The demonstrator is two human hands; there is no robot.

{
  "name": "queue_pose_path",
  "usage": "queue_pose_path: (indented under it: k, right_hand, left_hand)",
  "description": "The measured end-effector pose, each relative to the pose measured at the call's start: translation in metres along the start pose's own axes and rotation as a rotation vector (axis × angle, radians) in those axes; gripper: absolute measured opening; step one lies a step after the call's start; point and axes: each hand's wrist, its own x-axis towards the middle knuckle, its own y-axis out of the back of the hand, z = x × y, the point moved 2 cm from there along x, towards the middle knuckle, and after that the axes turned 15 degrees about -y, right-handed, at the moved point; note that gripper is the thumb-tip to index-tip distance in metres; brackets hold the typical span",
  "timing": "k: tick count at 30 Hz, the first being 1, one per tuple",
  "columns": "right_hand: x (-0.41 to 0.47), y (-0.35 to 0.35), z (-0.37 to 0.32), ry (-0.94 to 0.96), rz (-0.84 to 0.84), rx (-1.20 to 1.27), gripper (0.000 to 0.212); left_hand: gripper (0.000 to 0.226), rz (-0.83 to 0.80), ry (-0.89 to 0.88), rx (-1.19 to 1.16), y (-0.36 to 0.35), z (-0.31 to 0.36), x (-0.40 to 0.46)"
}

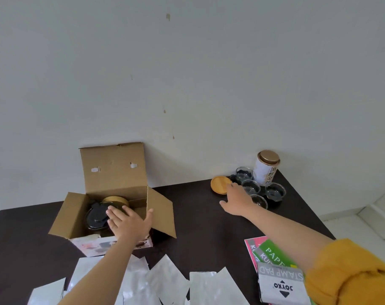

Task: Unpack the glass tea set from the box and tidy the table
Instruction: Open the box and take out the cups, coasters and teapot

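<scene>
The left hand [130,223] was held flat, fingers spread, over the teapot [97,216] inside the cardboard box [112,170]; the right hand [236,200], fingers extended, was laid beside the bamboo lid [220,184].

Left hand [130,223]: was bare, with no ring, watch or glove on it that showed.
Left forearm [94,274]: was bare all the way to the lower edge of the view, no sleeve in sight.
Right hand [236,200]: was bare, nothing worn on the fingers or wrist.
Right forearm [282,230]: was uncovered from the wrist up to near the elbow.
Sleeve [350,274]: was mustard yellow, of soft cloth, pushed up and bunched in thick folds on the right arm; its rumpled cuff edge formed a rounded roll.
</scene>
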Motion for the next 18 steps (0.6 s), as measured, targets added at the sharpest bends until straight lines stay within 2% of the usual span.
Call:
queue_pose_path:
  k: [5,10,14,18]
  right_hand:
    - [-0.037,-0.007,-0.089,0.042,-0.060,0.099,0.058]
    - [-0.068,-0.013,-0.175,0.118,-0.049,0.259,0.055]
    - [-0.087,-0.024,-0.234,0.188,-0.068,0.335,0.050]
    - [-0.090,-0.043,-0.271,0.114,-0.150,0.377,0.051]
  left_hand:
    - [0.106,-0.104,-0.067,-0.136,0.027,-0.021,0.001]
    - [0.080,-0.089,-0.209,-0.178,0.050,-0.063,0.004]
    - [0.073,-0.048,-0.320,-0.073,0.050,-0.107,0.005]
    - [0.075,-0.004,-0.502,0.071,0.049,-0.142,0.007]
